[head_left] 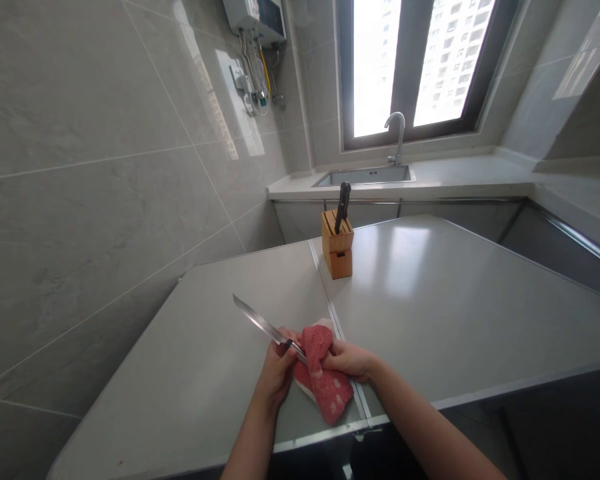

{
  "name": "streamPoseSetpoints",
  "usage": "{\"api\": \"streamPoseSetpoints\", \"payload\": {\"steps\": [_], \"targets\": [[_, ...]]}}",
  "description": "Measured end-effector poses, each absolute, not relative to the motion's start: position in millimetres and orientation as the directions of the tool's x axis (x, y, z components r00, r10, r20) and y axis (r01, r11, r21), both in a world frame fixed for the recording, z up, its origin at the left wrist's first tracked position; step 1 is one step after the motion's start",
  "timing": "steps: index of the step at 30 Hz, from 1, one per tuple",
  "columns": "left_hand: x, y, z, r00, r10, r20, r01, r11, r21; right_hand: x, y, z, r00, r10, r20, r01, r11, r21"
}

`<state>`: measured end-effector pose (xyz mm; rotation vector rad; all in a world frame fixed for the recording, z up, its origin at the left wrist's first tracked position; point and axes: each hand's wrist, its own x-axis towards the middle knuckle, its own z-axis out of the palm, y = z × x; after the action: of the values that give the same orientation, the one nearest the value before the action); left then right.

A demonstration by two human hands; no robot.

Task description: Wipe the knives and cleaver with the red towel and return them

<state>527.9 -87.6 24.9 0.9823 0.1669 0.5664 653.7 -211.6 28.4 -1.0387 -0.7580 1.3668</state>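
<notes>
A long-bladed kitchen knife is held low over the near part of the table, its tip pointing up and to the left. My left hand is closed on it where the blade meets the handle. A red cloth with pale spots is wrapped around the handle end and hangs down toward the table's front edge. Pinched in my right hand is the cloth, on the handle's right side. The cloth hides the end of the handle and some of my fingers.
Beyond my hands, a wooden knife block with black-handled tools stands on the light table, beside its seam. A sink with a tall faucet is under the window. Tiled wall rises at the left.
</notes>
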Motion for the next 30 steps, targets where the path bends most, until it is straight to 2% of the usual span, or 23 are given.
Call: {"api": "streamPoseSetpoints", "payload": {"steps": [9,15,22,30], "targets": [[529.7,-85.3,20.8,0.779,0.616,0.115,-0.428,0.389,0.816,653.3,-208.1,26.0,0.145,0.985,-0.091,-0.341,-0.037,-0.939],[532.4,-82.4,16.3,0.722,0.682,0.114,-0.440,0.326,0.837,650.4,-206.6,28.2,0.224,0.972,-0.066,-0.215,-0.016,-0.977],[531.4,-82.9,17.3,0.748,0.659,0.077,-0.399,0.354,0.846,649.8,-205.0,30.3,0.243,0.969,-0.039,-0.114,-0.011,-0.993],[527.8,-78.9,12.6,0.771,0.637,-0.014,-0.310,0.394,0.866,650.6,-203.8,31.4,0.208,0.978,-0.012,-0.125,0.015,-0.992]]}}
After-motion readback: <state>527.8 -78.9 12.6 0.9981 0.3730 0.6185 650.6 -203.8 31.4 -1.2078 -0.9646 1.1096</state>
